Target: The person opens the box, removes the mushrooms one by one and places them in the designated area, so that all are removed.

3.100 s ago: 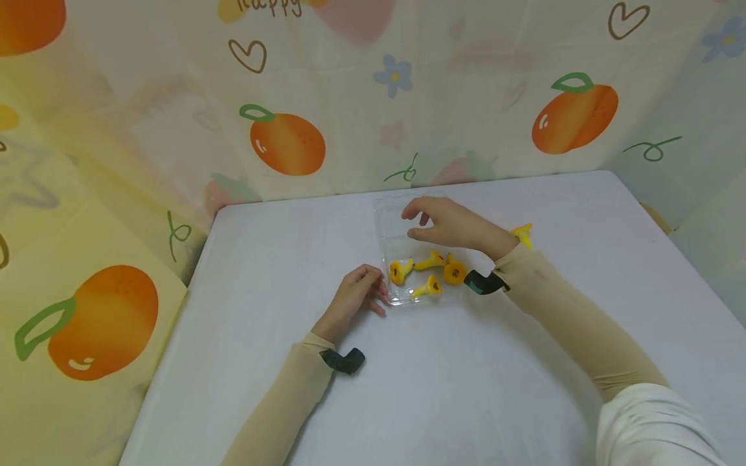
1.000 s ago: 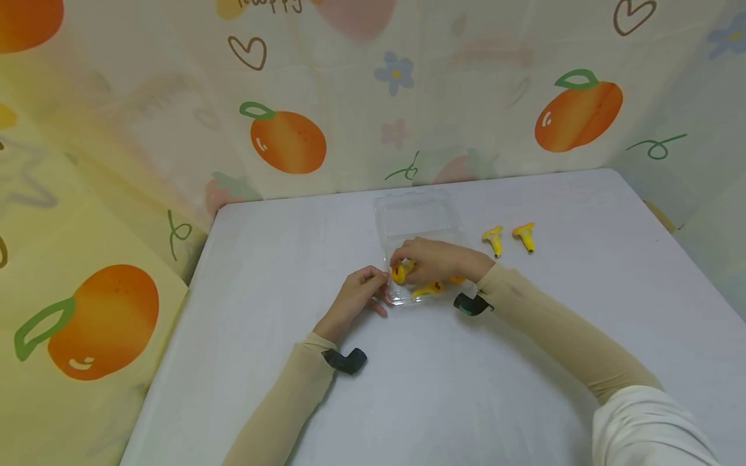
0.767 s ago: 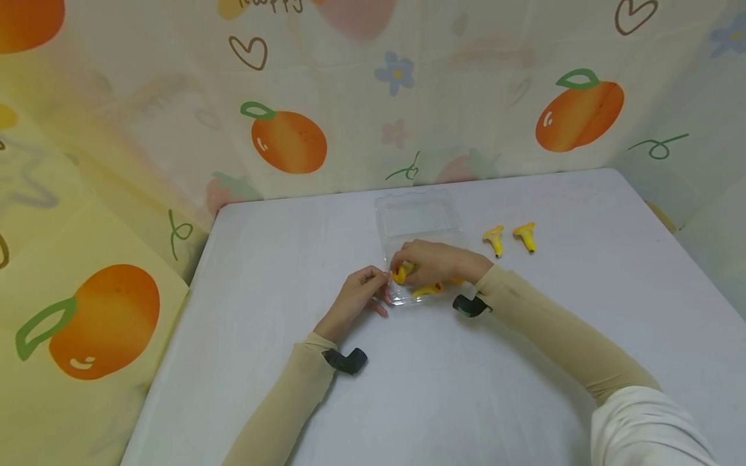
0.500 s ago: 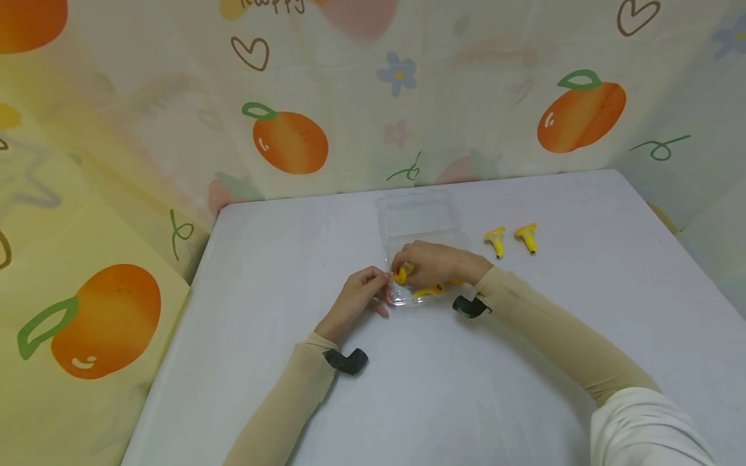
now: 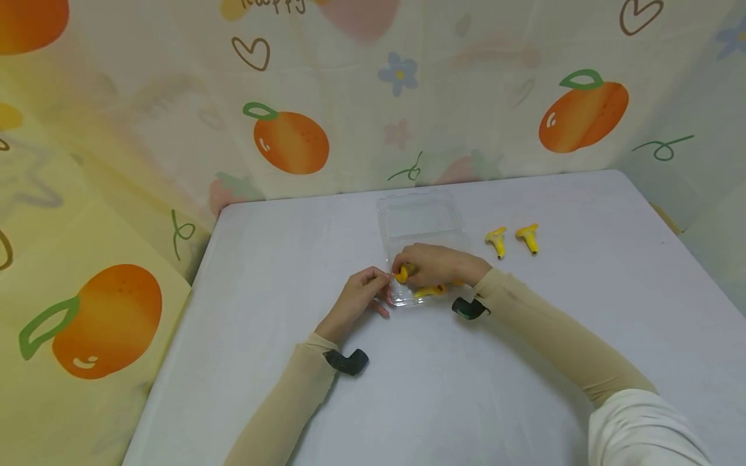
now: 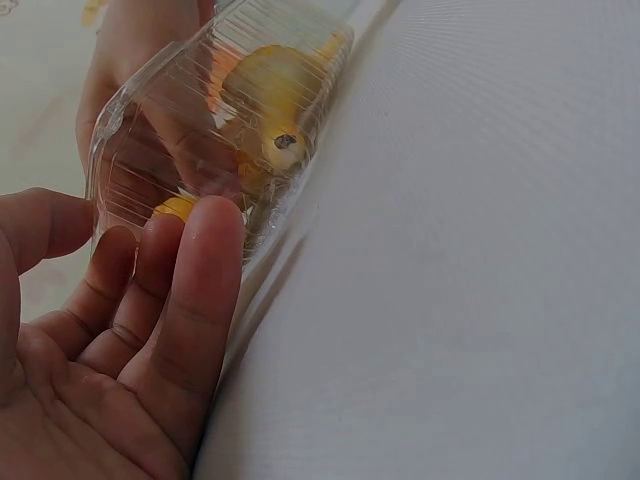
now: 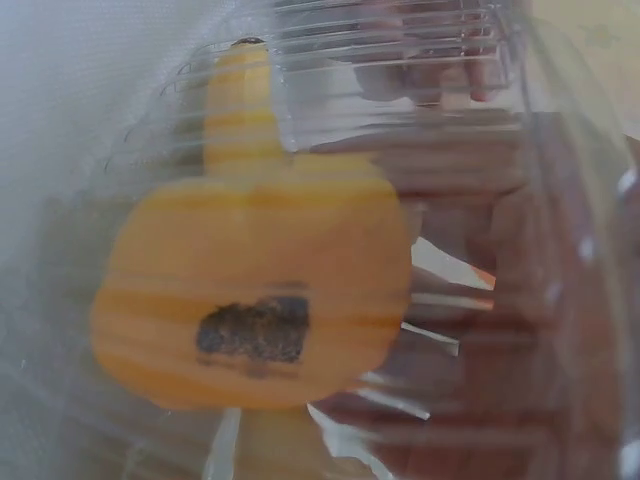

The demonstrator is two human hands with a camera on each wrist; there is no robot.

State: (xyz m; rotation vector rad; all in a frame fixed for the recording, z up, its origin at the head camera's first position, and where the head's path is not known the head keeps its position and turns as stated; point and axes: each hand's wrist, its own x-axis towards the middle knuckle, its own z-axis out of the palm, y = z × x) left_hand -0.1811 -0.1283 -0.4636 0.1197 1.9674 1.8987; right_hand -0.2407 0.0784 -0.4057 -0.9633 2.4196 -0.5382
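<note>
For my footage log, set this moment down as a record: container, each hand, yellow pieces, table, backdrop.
Container: clear plastic, lying open
Left hand: fingertips at the container's left edge; pinch or mere touch unclear
Right hand: inside, fingers curled on a yellow piece
Also inside: front piece, half-hidden piece; maybe more, out of sight
Outside, right: two loose pieces, side by side, apart
Table: white
Backdrop: printed with oranges, hearts, flowers
</note>
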